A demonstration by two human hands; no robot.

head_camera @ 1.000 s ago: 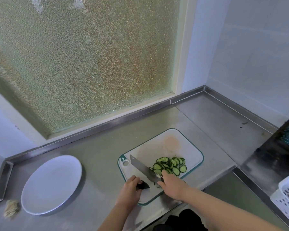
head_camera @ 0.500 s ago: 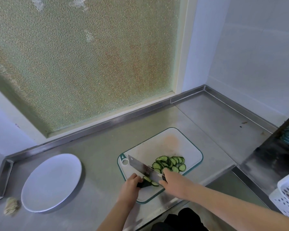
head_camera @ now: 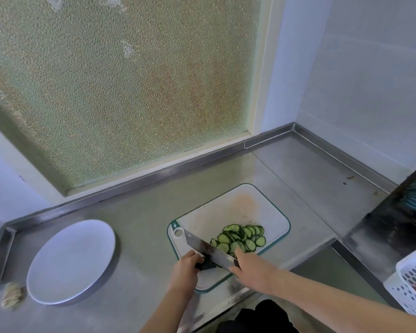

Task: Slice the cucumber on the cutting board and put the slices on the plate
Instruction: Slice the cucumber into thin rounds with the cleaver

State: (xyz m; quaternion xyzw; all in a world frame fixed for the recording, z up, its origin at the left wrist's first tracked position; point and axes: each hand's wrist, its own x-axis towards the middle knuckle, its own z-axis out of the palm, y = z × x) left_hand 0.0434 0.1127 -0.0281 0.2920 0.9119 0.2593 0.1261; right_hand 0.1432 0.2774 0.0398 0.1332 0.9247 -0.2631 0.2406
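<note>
Both forearms reach in from the near edge and meet at the near left corner of the board (head_camera: 238,207). The left hand (head_camera: 185,270) lies knuckles up, fingers curled down over the dark cucumber (head_camera: 205,266) stub, pinning it to the board. The right hand (head_camera: 252,267) is closed round the knife (head_camera: 207,246) handle, which it hides; one finger lies up against the blade. The broad blade runs from that hand far-left towards the board's hanging hole, tilted, with its flat against the left fingers and the stub just at its near side.

The slices (head_camera: 240,239) lie in an overlapping heap on the board right of the blade, close to the right hand. The plate (head_camera: 70,260) sits well apart to the left on the steel counter (head_camera: 142,224), with only bare counter between it and the board. A pale crumpled wad (head_camera: 12,294) lies just left of the plate. A frosted window (head_camera: 118,80) stands behind the counter. At the right edge are a white perforated basket (head_camera: 413,284) and, farther back, a dark rack (head_camera: 394,217).
</note>
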